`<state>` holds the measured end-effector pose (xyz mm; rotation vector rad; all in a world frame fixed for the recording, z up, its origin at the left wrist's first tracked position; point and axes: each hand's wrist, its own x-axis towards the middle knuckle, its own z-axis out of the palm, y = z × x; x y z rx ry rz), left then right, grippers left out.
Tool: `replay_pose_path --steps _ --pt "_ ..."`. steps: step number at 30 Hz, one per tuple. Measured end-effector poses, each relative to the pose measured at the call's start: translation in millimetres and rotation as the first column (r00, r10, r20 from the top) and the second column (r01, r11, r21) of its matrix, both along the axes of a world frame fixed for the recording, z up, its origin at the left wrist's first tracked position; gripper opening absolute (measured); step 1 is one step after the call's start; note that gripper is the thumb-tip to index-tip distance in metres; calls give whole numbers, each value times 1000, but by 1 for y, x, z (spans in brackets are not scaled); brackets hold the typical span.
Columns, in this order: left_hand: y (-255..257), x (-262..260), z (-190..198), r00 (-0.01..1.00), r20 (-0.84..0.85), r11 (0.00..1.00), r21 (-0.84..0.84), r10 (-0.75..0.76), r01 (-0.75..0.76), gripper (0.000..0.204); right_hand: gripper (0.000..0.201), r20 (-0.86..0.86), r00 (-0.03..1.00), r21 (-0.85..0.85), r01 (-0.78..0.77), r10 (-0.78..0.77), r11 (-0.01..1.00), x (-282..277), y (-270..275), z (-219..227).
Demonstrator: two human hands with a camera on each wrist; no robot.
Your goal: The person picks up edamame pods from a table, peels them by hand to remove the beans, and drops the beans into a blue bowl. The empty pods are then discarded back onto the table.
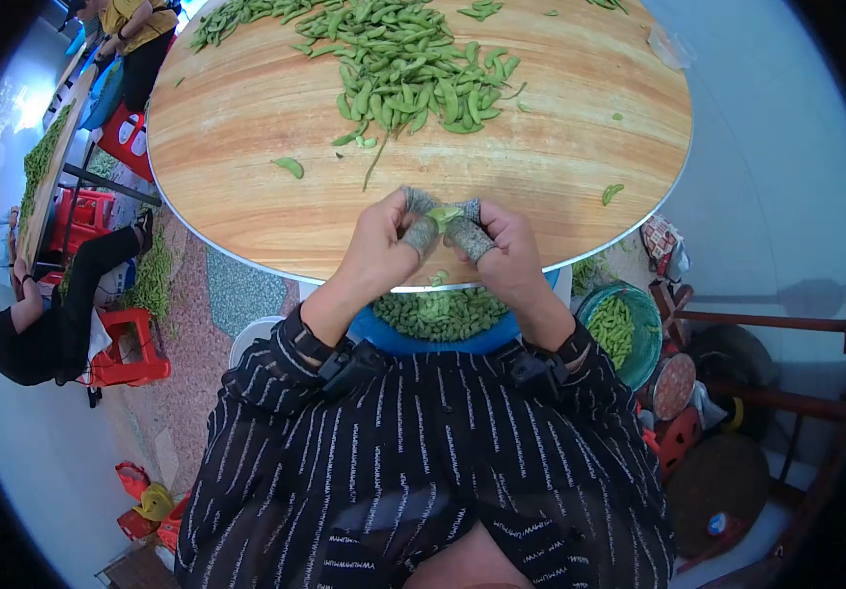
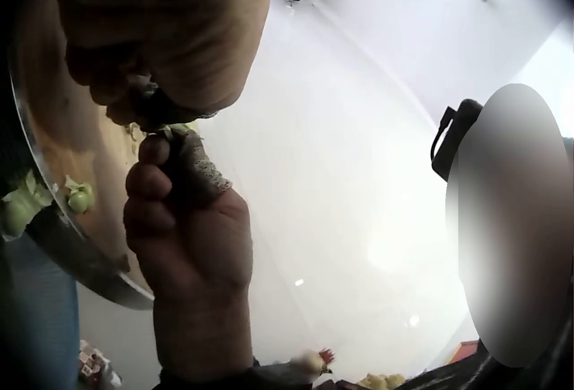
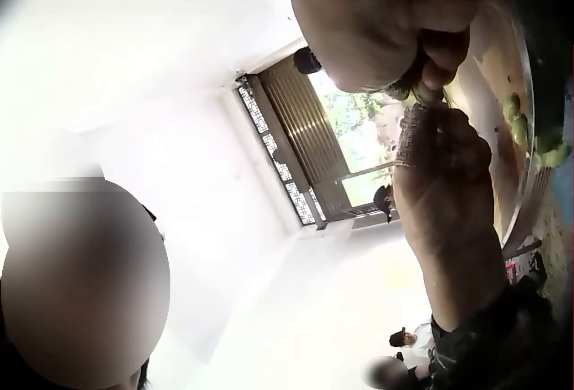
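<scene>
Above the near edge of the round wooden table (image 1: 237,137), both hands meet at one green soybean pod (image 1: 445,214). My left hand (image 1: 384,240) pinches its left side between thumb and forefinger, and my right hand (image 1: 506,250) pinches the other side. Grey cloth wraps cover thumbs and forefingers. In the left wrist view, the right hand (image 2: 193,237) faces the left, with green showing between the fingertips. A heap of pods (image 1: 408,74) lies farther back on the table. Below the hands, at the table's edge, is a small green piece (image 1: 438,279).
Under the table edge, at my lap, a blue basin (image 1: 369,332) holds green beans. A green basket (image 1: 651,339) with pods stands to the right. Loose pods (image 1: 289,167) lie scattered on the table. At left are red stools (image 1: 133,353) and seated people at another table.
</scene>
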<state>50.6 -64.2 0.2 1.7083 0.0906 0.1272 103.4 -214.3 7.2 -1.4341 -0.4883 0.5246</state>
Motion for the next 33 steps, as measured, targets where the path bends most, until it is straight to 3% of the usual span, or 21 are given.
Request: replay_pose_path --steps 1,2,4,5,8,10,11,13,14,16,17,19,20,22,26,28,29,30,31,33 --pt "0 1 7 993 -114 983 -181 -30 9 14 14 162 987 -25 13 -9 1000 -3 0 0" --pt "-1 3 10 973 -216 934 -356 -79 -4 13 14 153 988 -31 10 -5 999 -3 -1 -2" --pt "-2 6 4 980 -186 930 -368 -66 -7 12 13 535 845 -152 97 -1 984 -2 -1 -5" --pt "-2 6 5 983 -169 918 -395 -69 -4 12 13 533 846 -154 96 1 983 -3 -1 -5" --pt "-4 6 5 991 -114 920 -391 -65 16 13 10 473 880 -101 97 -38 990 -5 -2 -1" --pt "-7 7 2 995 -75 932 -360 -64 33 13 10 48 998 -8 48 -48 999 -6 -5 2" --pt "-8 7 0 992 -106 913 -407 -67 18 12 10 52 997 -5 52 -52 999 -5 -7 3" --pt "-10 8 0 989 -130 893 -450 -73 6 12 12 -369 927 156 -2 60 988 -2 -11 3" --pt "-11 7 0 990 -124 895 -446 -74 11 13 12 -365 929 158 0 58 987 -3 -11 4" --pt "-10 8 -1 990 -116 897 -442 -75 16 13 15 -45 999 11 27 -26 1000 -6 -8 6" --pt "-8 8 -3 990 -110 908 -417 -85 31 13 15 -45 999 12 26 -25 1000 -7 -7 5" --pt "-6 6 -4 990 -107 919 -391 -94 45 14 14 267 963 -26 54 -45 998 -9 -5 3" --pt "-5 7 -2 988 -104 925 -374 -113 67 12 14 269 962 -24 53 -45 998 -8 -6 4" --pt "-4 8 1 986 -96 930 -355 -135 93 11 13 -170 985 48 16 -7 999 -4 -8 6" --pt "-6 7 2 988 -125 932 -360 -91 41 12 12 -300 954 147 47 -1 988 -2 -13 5" --pt "-5 5 4 989 -136 929 -369 -65 10 14 11 -341 933 131 165 -112 977 -1 -17 14" --pt "-5 1 5 995 -77 962 -269 -66 43 16 11 -342 933 130 167 -114 977 2 -22 14" --pt "-5 -2 5 997 -18 984 -164 -71 67 18 14 -204 961 65 203 -186 977 9 -30 13" --pt "-3 -4 5 998 -18 985 -162 -68 64 18 17 -58 968 7 244 -243 970 16 -38 13" --pt "5 -10 4 876 305 916 268 -373 297 28 23 188 949 -125 280 -255 952 38 -58 3"
